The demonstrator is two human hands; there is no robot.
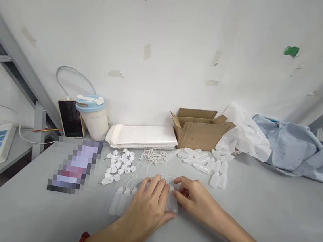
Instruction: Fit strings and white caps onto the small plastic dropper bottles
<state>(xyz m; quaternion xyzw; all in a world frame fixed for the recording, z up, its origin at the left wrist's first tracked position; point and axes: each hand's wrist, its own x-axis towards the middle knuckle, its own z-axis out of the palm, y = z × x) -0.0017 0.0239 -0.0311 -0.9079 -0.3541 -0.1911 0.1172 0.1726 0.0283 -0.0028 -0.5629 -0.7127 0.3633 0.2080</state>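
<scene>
A row of translucent plastic bottles [118, 202] with thin white cords lies on the grey table. My left hand [148, 205] rests over the middle of this row, fingers extended and palm down, hiding several bottles. At the row's right end, my right hand [191, 195] has its thumb and index finger around the top of a bottle [172, 203] and its cord. Small white caps [119, 162] are spread behind the row. Beside them sits a tangle of white cords [154, 156]. More translucent bottles [203, 167] lie loose behind my right hand.
An open cardboard box [205, 136], flat white packs [143, 135], a lidded cup [95, 123] and a phone [71, 118] stand along the back wall. A blurred-out device [76, 167] lies left. White plastic [243, 134] and blue cloth [295, 148] are at the back right.
</scene>
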